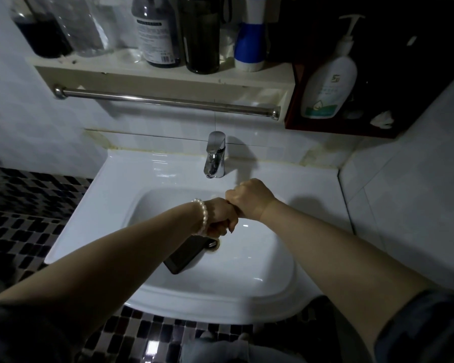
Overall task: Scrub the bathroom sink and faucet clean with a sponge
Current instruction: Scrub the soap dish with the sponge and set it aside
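The white sink (121, 195) fills the middle of the view, with a chrome faucet (215, 155) at its back rim. Both my hands hover over the basin, curled into fists and touching each other. My left hand (220, 221), with a pearl bracelet at the wrist, is just above the drain (215, 246). My right hand (249, 199) is pressed against it from the right; nothing shows in it. A dark flat slab (186, 254) lies under my left forearm, its upper end hidden by my left fist. No sponge is visible.
A steel towel bar (168, 100) and a shelf (152, 74) with several bottles hang above the faucet. A white pump bottle (330, 85) stands in a dark cabinet at the right. White tiled walls close in at the back and right; dark mosaic tiling lies left and below.
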### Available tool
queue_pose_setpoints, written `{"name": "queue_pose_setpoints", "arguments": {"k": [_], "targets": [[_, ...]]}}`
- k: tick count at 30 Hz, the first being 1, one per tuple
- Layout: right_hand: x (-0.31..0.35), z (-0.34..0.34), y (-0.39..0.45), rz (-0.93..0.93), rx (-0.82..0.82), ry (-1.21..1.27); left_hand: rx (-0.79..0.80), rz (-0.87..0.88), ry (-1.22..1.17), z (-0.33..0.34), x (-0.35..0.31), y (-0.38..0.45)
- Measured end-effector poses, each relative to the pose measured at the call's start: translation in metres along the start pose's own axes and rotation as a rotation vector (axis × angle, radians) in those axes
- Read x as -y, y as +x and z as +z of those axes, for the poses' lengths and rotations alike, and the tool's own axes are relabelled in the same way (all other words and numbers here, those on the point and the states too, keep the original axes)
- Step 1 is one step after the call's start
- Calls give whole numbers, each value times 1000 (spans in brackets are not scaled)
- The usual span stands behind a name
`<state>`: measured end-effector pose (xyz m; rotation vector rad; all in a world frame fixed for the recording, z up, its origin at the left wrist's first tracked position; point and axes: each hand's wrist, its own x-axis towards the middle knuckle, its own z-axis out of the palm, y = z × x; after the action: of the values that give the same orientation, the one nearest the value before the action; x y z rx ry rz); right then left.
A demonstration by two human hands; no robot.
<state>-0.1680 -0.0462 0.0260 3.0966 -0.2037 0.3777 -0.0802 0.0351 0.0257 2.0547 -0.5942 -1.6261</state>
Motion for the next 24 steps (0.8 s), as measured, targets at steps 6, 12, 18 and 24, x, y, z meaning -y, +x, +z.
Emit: {"name": "queue_pose_setpoints", "arguments": {"k": [6,12,18,24], "targets": [[1,6,-2,5,6,-15,-15,9,24,2,3,1],[-3,15,-8,-42,-69,-100,-22,-9,24,5,9,6],[-1,28,-17,-23,35,-151,-180,96,430,22,18,17],[8,38,-33,498,523,179,-308,229,671,35,33,21]]}}
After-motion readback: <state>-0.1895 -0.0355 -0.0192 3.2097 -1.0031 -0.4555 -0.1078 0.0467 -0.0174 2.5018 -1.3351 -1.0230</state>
